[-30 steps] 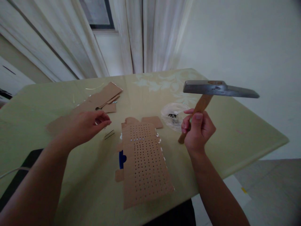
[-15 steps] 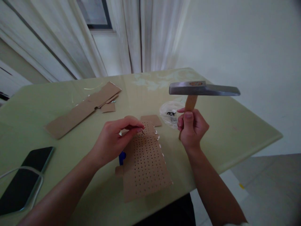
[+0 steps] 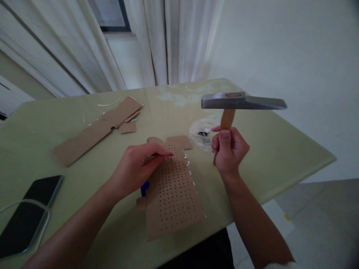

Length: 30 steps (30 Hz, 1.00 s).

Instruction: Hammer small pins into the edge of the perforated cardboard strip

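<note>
A second ago the left hand [image 3: 138, 168] hovered over the tabletop [image 3: 280, 149] left of the perforated cardboard [image 3: 175, 194]; now it rests on the sheet's far end, near the front edge of the tabletop, thumb and fingertips pinched together on something too small to make out, likely a small nail. The right hand [image 3: 228, 149] has stayed clamped on the wooden handle of the hammer [image 3: 242, 101], its head raised level above the sheet's right side, slightly nearer than before. A plastic bag [image 3: 203, 134] lies behind it; cardboard strips [image 3: 97, 129] and a phone [image 3: 26, 215] lie toward the left edge.
</note>
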Motion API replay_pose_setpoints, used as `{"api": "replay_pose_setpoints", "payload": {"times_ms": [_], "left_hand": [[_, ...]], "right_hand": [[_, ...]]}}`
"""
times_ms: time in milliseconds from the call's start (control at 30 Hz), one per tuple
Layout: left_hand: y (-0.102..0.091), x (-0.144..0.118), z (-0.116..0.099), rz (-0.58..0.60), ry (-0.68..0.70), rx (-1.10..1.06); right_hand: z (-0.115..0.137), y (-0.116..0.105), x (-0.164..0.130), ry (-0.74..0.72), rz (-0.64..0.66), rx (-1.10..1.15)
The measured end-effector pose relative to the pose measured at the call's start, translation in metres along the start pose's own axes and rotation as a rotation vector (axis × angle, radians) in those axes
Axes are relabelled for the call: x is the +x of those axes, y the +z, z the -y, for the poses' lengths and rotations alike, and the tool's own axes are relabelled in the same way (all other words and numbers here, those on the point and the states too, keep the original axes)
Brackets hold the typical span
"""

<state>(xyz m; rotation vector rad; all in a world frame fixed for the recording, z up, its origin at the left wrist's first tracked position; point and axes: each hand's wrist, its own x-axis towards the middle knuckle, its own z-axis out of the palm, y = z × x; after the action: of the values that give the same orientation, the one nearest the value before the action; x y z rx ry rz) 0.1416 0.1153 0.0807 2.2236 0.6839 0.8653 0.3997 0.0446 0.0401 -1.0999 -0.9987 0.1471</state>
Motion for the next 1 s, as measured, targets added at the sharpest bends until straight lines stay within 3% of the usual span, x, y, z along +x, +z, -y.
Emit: {"api": "replay_pose_setpoints", "payload": {"times_ms": [1000], "left_hand": [[-0.0008,-0.0002,0.0010,0.011,0.041,0.047]], "right_hand": [[-0.0003,-0.0005,0.0002,0.004,0.017,-0.008]]}}
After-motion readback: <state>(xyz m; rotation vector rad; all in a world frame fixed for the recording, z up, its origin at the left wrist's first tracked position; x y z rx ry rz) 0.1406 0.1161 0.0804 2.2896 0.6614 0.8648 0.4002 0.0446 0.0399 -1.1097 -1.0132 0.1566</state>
